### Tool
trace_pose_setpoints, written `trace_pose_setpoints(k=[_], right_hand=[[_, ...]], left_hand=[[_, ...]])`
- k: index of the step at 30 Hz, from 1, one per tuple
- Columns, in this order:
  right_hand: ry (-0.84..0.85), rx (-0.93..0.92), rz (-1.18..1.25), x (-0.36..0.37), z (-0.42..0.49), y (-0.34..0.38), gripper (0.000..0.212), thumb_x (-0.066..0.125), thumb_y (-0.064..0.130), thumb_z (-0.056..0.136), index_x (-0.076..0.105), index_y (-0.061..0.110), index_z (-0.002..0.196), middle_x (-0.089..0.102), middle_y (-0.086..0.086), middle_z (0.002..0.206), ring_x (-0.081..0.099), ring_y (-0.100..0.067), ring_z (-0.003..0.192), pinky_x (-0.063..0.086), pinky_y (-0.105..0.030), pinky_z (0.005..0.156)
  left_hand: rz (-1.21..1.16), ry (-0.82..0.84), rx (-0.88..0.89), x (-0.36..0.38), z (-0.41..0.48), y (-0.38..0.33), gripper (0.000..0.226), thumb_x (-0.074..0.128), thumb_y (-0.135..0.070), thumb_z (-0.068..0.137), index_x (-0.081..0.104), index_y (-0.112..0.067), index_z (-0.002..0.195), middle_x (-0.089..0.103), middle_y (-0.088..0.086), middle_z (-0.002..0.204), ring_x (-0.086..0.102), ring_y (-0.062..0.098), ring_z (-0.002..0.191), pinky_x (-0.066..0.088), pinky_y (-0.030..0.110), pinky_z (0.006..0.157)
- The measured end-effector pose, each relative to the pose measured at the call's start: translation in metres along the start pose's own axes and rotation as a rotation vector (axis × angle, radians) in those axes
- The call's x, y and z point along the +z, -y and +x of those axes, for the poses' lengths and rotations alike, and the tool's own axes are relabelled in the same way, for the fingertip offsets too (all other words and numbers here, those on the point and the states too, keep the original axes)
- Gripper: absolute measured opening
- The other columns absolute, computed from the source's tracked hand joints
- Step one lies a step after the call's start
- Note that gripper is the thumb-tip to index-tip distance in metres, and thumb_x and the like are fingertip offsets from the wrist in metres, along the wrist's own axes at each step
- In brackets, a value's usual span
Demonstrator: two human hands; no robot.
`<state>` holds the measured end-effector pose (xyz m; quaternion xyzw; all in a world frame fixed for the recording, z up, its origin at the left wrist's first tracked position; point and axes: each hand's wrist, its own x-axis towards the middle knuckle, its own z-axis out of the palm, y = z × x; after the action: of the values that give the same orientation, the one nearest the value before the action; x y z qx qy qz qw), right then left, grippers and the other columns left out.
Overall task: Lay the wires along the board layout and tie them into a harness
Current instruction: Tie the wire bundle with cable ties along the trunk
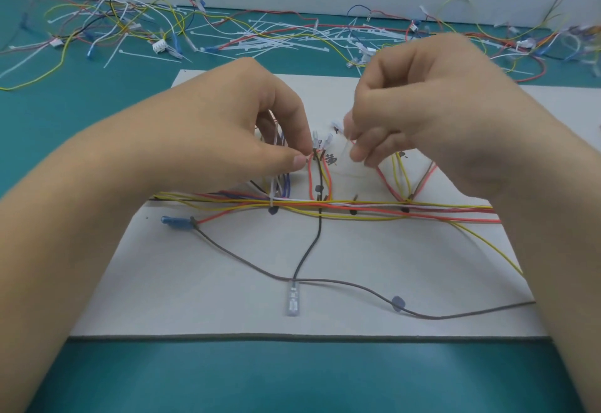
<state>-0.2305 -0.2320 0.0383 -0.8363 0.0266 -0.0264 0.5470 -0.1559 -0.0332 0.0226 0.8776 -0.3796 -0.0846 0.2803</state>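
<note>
Teal table (292,377) carries white layout board (357,282), yellow-red-white wire bundle (374,209) lying across board middle, left hand (227,126) curled with thumb and fingertip pinching upright red-black branch wires (320,175), right hand (432,97) curled just beside, pinching pale strip (345,157), type unclear.

teal table (292,377), board (227,266), loose wires (110,17), cable ties (260,43)
</note>
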Motion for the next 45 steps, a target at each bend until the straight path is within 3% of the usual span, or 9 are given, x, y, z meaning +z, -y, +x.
trace_pose_setpoints(k=[10, 16, 18, 21, 24, 31, 35, 39, 45], right_hand=[[-0.19, -0.019, 0.332, -0.004, 0.001, 0.008, 0.021, 0.061, -0.004, 0.087, 0.054, 0.006, 0.069, 0.062, -0.012, 0.059, 0.068, -0.028, 0.054, 0.054, -0.031, 0.052], [-0.28, -0.109, 0.149, -0.002, -0.005, 0.021, 0.023, 0.065, -0.007, 0.079, 0.049, 0.006, 0.068, 0.059, -0.019, 0.062, 0.07, -0.028, 0.05, 0.057, -0.042, 0.05], [-0.357, -0.203, -0.105, -0.003, -0.007, 0.021, 0.025, 0.065, -0.003, 0.074, 0.044, 0.006, 0.063, 0.059, -0.021, 0.061, 0.072, -0.024, 0.052, 0.058, -0.046, 0.05], [-0.422, -0.332, -0.472, -0.006, -0.011, 0.015, 0.012, 0.061, 0.012, 0.068, 0.051, 0.008, 0.063, 0.064, -0.015, 0.063, 0.073, -0.027, 0.067, 0.056, -0.041, 0.052], [-0.449, -0.292, -0.451, -0.011, -0.01, 0.003, 0.008, 0.06, 0.012, 0.066, 0.054, 0.008, 0.063, 0.066, -0.015, 0.064, 0.073, -0.033, 0.072, 0.055, -0.05, 0.057], [-0.414, -0.174, -0.499, -0.013, -0.017, -0.011, 0.009, 0.061, 0.015, 0.064, 0.056, 0.01, 0.059, 0.068, -0.012, 0.063, 0.072, -0.029, 0.068, 0.059, -0.047, 0.063], [-0.433, -0.174, -0.387, -0.011, -0.021, -0.007, 0.012, 0.065, 0.009, 0.069, 0.057, 0.003, 0.062, 0.065, -0.017, 0.058, 0.071, -0.01, 0.051, 0.059, -0.051, 0.054], [-0.446, -0.179, -0.122, -0.011, -0.022, -0.005, 0.016, 0.068, -0.002, 0.073, 0.055, -0.011, 0.067, 0.06, -0.033, 0.062, 0.071, -0.022, 0.048, 0.058, -0.049, 0.044], [-0.386, -0.078, 0.122, -0.012, -0.02, -0.006, 0.02, 0.066, -0.01, 0.077, 0.051, -0.008, 0.063, 0.061, -0.022, 0.055, 0.07, -0.031, 0.048, 0.056, -0.034, 0.046]], left_hand=[[0.081, -0.015, -0.044, 0.001, 0.002, 0.0, 0.026, 0.062, -0.02, 0.096, 0.076, -0.039, 0.086, 0.064, -0.031, 0.077, 0.057, -0.007, 0.059, 0.035, 0.023, 0.056], [0.056, -0.073, -0.047, -0.002, -0.002, 0.0, 0.013, 0.067, -0.046, 0.088, 0.074, -0.037, 0.084, 0.066, -0.027, 0.076, 0.057, -0.007, 0.055, 0.038, 0.023, 0.057], [0.055, -0.058, -0.058, -0.005, -0.002, 0.002, 0.02, 0.065, -0.06, 0.08, 0.074, -0.043, 0.085, 0.069, -0.017, 0.075, 0.057, -0.002, 0.055, 0.042, 0.025, 0.058], [0.078, -0.021, -0.085, -0.004, -0.002, 0.005, 0.014, 0.068, -0.056, 0.077, 0.074, -0.047, 0.087, 0.072, -0.011, 0.079, 0.061, 0.002, 0.062, 0.051, 0.029, 0.063], [0.085, -0.002, -0.074, 0.003, 0.0, 0.004, 0.004, 0.078, -0.039, 0.082, 0.077, -0.043, 0.082, 0.07, -0.011, 0.083, 0.063, 0.002, 0.067, 0.049, 0.028, 0.064], [0.033, -0.012, -0.083, 0.007, 0.002, 0.001, 0.007, 0.084, -0.044, 0.073, 0.079, -0.039, 0.075, 0.068, -0.021, 0.084, 0.066, 0.004, 0.07, 0.051, 0.028, 0.065], [0.035, -0.008, -0.094, 0.008, 0.002, 0.001, 0.006, 0.083, -0.045, 0.073, 0.079, -0.041, 0.076, 0.071, -0.019, 0.082, 0.067, 0.003, 0.071, 0.052, 0.029, 0.065], [0.035, -0.008, -0.097, 0.008, 0.003, 0.001, 0.006, 0.082, -0.046, 0.072, 0.079, -0.042, 0.076, 0.07, -0.018, 0.081, 0.067, 0.004, 0.07, 0.051, 0.029, 0.064], [0.039, -0.008, -0.103, 0.009, 0.003, 0.0, 0.006, 0.08, -0.044, 0.073, 0.079, -0.039, 0.075, 0.07, -0.021, 0.083, 0.067, 0.005, 0.072, 0.046, 0.025, 0.062]])
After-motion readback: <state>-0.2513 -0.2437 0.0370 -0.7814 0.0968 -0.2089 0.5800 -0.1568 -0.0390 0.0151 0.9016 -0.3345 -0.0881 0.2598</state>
